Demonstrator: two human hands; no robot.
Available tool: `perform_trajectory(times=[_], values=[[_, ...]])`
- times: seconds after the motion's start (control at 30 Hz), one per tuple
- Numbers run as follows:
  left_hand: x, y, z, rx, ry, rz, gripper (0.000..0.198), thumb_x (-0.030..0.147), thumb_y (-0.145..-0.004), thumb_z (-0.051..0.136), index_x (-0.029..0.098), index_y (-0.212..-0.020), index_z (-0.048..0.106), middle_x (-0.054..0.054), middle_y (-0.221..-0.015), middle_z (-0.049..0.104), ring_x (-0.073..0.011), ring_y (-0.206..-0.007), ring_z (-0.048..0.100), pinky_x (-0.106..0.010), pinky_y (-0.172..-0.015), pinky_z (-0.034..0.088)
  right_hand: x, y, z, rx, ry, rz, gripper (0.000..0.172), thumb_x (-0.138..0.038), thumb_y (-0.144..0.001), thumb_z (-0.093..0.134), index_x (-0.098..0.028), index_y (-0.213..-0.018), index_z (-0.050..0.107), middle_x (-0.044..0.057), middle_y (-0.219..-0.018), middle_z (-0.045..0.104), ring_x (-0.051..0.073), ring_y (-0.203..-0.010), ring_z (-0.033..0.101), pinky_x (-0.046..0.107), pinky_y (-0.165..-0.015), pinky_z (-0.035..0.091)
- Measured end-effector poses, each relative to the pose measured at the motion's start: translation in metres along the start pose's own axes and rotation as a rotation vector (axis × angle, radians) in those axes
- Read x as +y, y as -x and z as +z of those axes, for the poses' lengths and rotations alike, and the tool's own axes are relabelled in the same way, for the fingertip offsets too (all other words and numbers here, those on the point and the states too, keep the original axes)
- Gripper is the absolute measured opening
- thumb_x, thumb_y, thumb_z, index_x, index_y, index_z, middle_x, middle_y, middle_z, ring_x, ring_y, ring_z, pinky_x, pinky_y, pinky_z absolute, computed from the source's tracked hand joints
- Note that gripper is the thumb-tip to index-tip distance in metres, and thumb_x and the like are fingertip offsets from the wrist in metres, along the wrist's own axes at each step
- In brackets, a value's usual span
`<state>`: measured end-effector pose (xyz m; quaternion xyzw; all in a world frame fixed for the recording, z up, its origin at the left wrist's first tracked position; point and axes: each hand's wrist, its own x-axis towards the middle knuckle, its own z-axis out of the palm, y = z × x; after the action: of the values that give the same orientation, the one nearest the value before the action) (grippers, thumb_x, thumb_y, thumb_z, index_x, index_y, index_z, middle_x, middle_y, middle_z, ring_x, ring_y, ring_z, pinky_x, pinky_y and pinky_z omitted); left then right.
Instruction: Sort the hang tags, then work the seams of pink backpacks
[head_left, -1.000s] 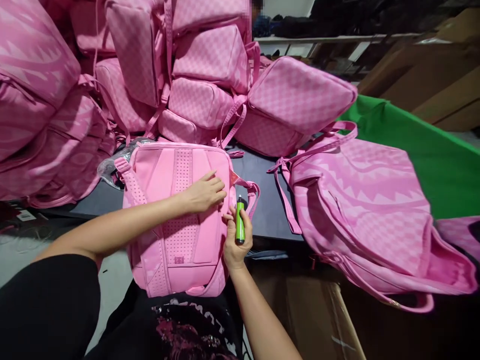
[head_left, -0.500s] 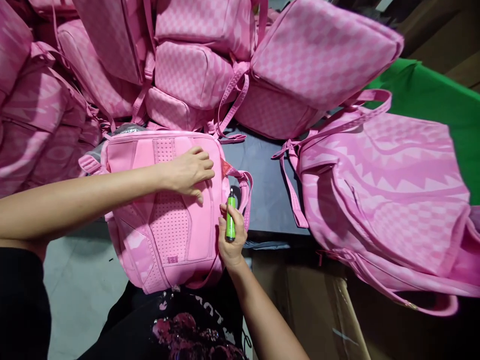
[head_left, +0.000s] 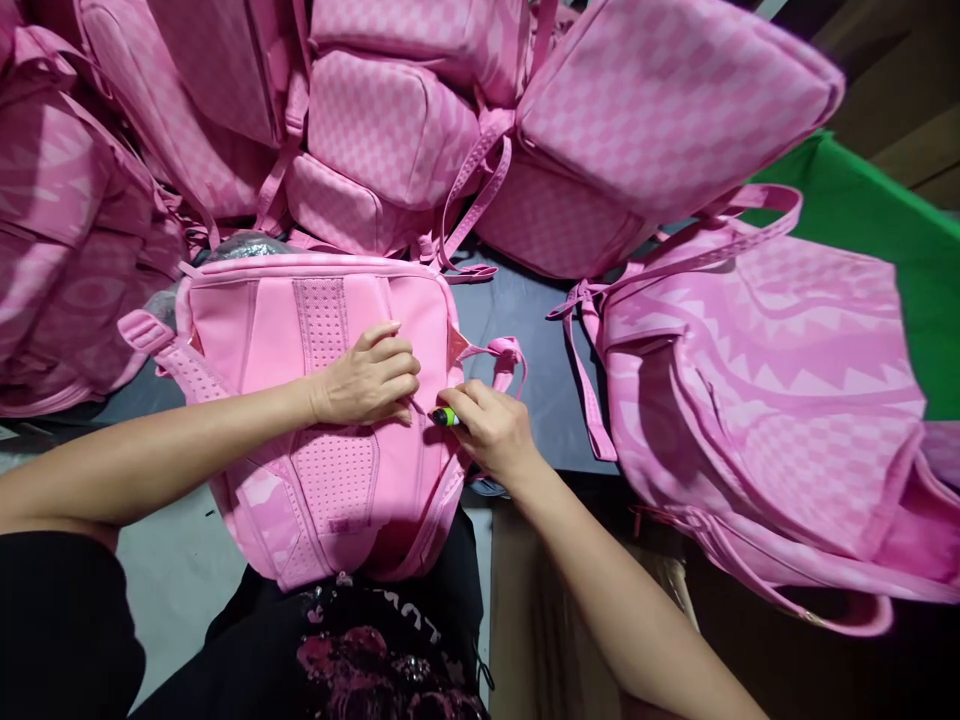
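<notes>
A pink backpack (head_left: pixel 337 460) leans against my lap with its padded back panel facing up, straps hanging at both sides. My left hand (head_left: pixel 367 378) rests on that panel, fingers curled and seemingly pinching the fabric near a seam. Close by on the right, my right hand (head_left: pixel 487 425) grips a small bright green cylindrical tool (head_left: pixel 445 416) with a black end. That end points left, towards my left fingertips and just over the panel. What kind of tool it is I cannot make out, and most of it is hidden in my fist.
Several pink checkered backpacks (head_left: pixel 375 130) are heaped along the back of the grey table (head_left: pixel 525 340). Another patterned backpack (head_left: pixel 817 350) lies at the right, by a green cloth-like panel (head_left: pixel 870 220). Below the table edge stands a cardboard box (head_left: pixel 540 620).
My right hand has turned over and moved up, bringing the green tool from upright to lying sideways by my left hand. My left hand has curled its fingers and slid slightly down.
</notes>
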<state>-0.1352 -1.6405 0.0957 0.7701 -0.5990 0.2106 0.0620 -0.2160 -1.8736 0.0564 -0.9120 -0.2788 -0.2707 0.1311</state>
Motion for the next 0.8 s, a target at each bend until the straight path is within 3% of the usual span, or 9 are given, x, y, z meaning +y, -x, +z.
perform_trajectory(times=[0.2, 0.33, 0.43, 0.57, 0.8], values=[[0.000, 0.000, 0.003, 0.095, -0.040, 0.039, 0.043, 0.061, -0.097, 0.049, 0.021, -0.089, 0.063, -0.003, -0.095, 0.070, -0.0200, -0.105, 0.056, -0.042, -0.120, 0.025, 0.000, -0.015, 0.005, -0.154, -0.066, -0.015, 0.021, -0.018, -0.096, 0.051, -0.019, -0.088, 0.071, 0.004, -0.077, 0.063, 0.015, -0.067, 0.054, 0.029, -0.063, 0.035], [0.000, 0.001, 0.005, 0.096, -0.049, 0.031, 0.043, 0.061, -0.097, 0.048, 0.021, -0.089, 0.064, -0.004, -0.096, 0.070, -0.0202, -0.106, 0.056, -0.042, -0.120, 0.026, 0.003, -0.017, 0.006, -0.158, -0.237, 0.028, 0.018, -0.016, -0.093, 0.053, -0.018, -0.100, 0.070, 0.004, -0.081, 0.065, 0.015, -0.070, 0.057, 0.027, -0.063, 0.038], [-0.001, 0.004, 0.007, 0.107, -0.040, 0.045, 0.042, 0.060, -0.097, 0.050, 0.021, -0.091, 0.064, -0.003, -0.097, 0.071, -0.0200, -0.108, 0.056, -0.042, -0.120, 0.026, 0.005, -0.021, 0.002, -0.211, -0.362, 0.119, 0.022, -0.010, -0.089, 0.053, -0.019, -0.102, 0.068, 0.003, -0.088, 0.068, 0.015, -0.074, 0.061, 0.025, -0.065, 0.040], [-0.003, 0.007, 0.008, 0.073, -0.006, 0.030, 0.039, 0.059, -0.096, 0.053, 0.022, -0.092, 0.065, -0.003, -0.097, 0.071, -0.0194, -0.110, 0.057, -0.040, -0.119, 0.029, 0.002, -0.035, -0.006, -0.333, -0.401, 0.262, 0.003, -0.019, -0.088, 0.064, -0.020, -0.086, 0.065, 0.000, -0.079, 0.065, 0.014, -0.068, 0.058, 0.024, -0.061, 0.034], [-0.003, 0.007, 0.006, 0.161, -0.089, 0.080, 0.036, 0.055, -0.095, 0.058, 0.021, -0.086, 0.065, -0.003, -0.094, 0.072, -0.0194, -0.103, 0.058, -0.039, -0.114, 0.035, -0.007, -0.067, -0.019, -0.552, -0.371, 0.573, 0.025, -0.030, -0.080, 0.080, -0.020, -0.067, 0.062, -0.003, -0.060, 0.057, 0.014, -0.060, 0.051, 0.027, -0.057, 0.025]])
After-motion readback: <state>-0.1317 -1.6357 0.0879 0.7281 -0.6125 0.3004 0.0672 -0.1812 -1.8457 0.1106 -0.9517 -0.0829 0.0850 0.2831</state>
